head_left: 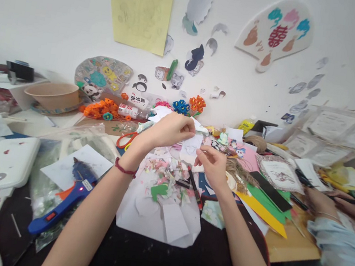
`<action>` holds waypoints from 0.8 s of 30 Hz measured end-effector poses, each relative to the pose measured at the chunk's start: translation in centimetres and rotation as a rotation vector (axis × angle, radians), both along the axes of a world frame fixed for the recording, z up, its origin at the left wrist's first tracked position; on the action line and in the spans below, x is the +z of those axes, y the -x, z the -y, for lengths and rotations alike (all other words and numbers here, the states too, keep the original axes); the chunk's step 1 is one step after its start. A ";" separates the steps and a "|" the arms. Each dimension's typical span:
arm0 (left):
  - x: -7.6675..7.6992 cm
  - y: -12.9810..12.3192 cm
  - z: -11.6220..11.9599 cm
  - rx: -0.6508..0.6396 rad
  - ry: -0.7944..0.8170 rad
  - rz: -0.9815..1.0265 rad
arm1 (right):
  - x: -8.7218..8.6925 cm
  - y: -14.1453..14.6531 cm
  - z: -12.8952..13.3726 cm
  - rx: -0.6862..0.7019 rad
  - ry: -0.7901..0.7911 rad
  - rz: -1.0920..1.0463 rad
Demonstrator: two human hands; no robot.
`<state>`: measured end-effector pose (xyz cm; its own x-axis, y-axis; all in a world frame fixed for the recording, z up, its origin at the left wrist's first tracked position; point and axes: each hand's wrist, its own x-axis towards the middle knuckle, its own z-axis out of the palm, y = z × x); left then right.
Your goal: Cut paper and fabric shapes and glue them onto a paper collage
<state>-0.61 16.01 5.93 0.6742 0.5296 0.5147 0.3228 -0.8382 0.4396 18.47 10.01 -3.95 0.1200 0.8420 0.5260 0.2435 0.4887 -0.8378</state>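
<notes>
Above a heap of paper scraps [174, 175], my left hand [174, 130] bends down at the wrist with its fingers pinched together. Its fingertips meet the upper part of a small piece of white paper [192, 142]; what lies between them is hidden. My right hand [211, 164] is lower and to the right, with thumb and forefinger closed at the paper's lower right edge. The scraps rest on a large white sheet [129, 219]. Among them are a green cutout [158, 191], a folded white card [174, 223] and a dark pen [194, 184].
On the left lie a blue glue gun [62, 209] and a white power bank [4, 165] with a cable. Orange-handled scissors [126, 140] sit beyond my left forearm. Green and yellow sheets [265, 213] are to the right. Another person's hand [322, 203] works at far right.
</notes>
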 end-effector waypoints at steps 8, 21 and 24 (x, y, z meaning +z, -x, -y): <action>0.0 0.0 -0.1 -0.008 -0.006 -0.005 | 0.1 0.0 0.1 -0.016 0.012 0.037; 0.0 0.0 0.0 -0.017 -0.012 -0.135 | 0.3 -0.3 -0.1 -0.005 0.022 0.024; 0.0 -0.1 0.2 -0.030 -0.009 -0.201 | 0.5 -0.3 0.1 -0.008 0.029 0.029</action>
